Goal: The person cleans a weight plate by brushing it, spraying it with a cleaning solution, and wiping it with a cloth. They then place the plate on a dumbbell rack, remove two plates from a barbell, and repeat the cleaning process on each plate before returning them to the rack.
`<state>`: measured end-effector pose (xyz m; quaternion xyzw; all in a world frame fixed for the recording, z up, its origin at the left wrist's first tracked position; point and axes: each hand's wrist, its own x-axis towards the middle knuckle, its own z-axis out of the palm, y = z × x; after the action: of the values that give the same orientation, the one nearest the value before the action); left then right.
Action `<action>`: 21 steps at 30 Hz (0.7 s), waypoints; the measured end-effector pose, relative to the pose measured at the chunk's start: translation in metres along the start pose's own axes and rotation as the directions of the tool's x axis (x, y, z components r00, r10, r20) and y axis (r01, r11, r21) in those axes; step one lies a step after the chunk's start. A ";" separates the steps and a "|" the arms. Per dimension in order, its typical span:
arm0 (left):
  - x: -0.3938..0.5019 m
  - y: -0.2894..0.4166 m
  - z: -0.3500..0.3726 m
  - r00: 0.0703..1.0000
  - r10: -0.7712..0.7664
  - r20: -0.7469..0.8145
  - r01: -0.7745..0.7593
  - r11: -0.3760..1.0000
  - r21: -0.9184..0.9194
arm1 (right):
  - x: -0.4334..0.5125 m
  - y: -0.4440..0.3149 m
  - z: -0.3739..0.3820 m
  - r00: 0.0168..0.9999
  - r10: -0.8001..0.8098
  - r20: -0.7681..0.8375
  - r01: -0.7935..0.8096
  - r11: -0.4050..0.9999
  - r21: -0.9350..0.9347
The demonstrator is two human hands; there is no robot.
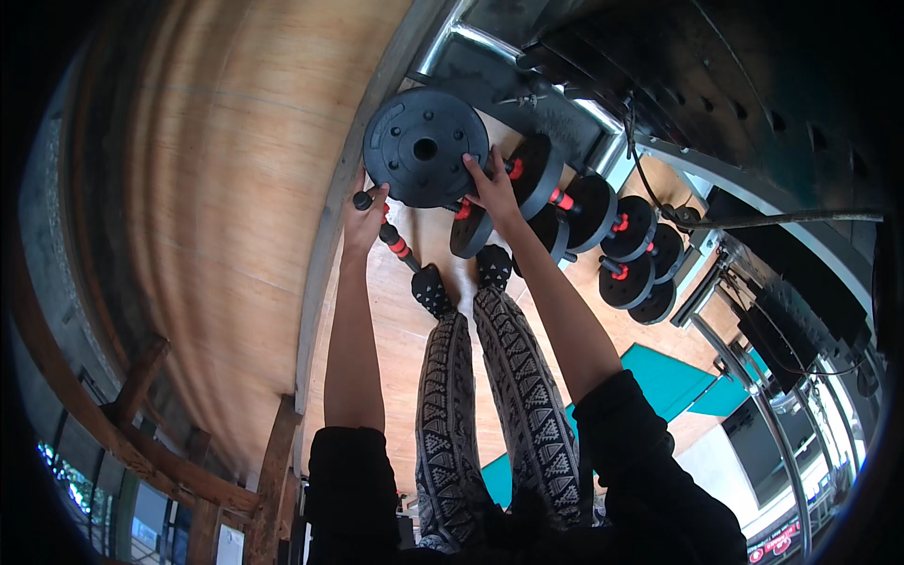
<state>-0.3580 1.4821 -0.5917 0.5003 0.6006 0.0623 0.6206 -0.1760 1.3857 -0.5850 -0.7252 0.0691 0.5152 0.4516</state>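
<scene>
A round black weight plate (pixel 438 133) with a centre hole and a ring of smaller holes is held up in front of me. My right hand (pixel 492 189) grips its right edge, thumb on the near face. My left hand (pixel 363 222) is at the plate's lower left edge. It is closed around a dumbbell bar (pixel 397 244) near one end, and the black tip pokes out between thumb and fingers. Red rings circle this bar, which slants down towards my left foot. Whether the left fingers also touch the plate is hidden.
Several assembled dumbbells (pixel 625 227) with red collars stand in a row on the wooden floor (pixel 395 353) to the right. A wooden panel wall (pixel 233 176) rises on the left. Gym equipment with metal tubing (pixel 763 417) and a hanging cable (pixel 791 220) lies right, beyond teal matting (pixel 660 385).
</scene>
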 end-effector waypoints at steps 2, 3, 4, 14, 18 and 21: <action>-0.001 0.012 0.002 0.998 -0.035 0.044 0.033 0.999 0.043 | 0.001 -0.001 -0.003 0.990 0.052 0.130 -0.065 0.993 0.094; 0.000 0.011 0.004 1.000 -0.009 0.027 0.008 0.999 0.041 | 0.004 0.001 -0.005 0.977 0.073 0.198 -0.101 0.986 0.135; 0.001 0.010 0.006 1.000 0.017 0.009 -0.017 0.999 0.038 | 0.007 0.003 -0.007 0.972 0.066 0.227 -0.096 0.988 0.123; 0.003 0.014 0.012 1.000 0.016 0.012 -0.016 0.999 0.047 | 0.017 -0.015 -0.016 0.966 0.072 0.247 -0.064 0.997 -0.040; 0.009 0.010 0.016 0.997 0.071 0.009 -0.071 0.997 0.017 | 0.018 -0.021 -0.018 0.967 0.081 0.241 -0.063 0.995 -0.081; 0.015 -0.002 0.012 0.994 0.106 0.028 -0.105 0.994 -0.026 | 0.012 -0.017 -0.013 0.969 0.052 0.242 -0.032 0.996 -0.085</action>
<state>-0.3456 1.4850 -0.6058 0.5247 0.5635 0.0950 0.6310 -0.1521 1.3909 -0.5845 -0.6722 0.0076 0.6122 0.4163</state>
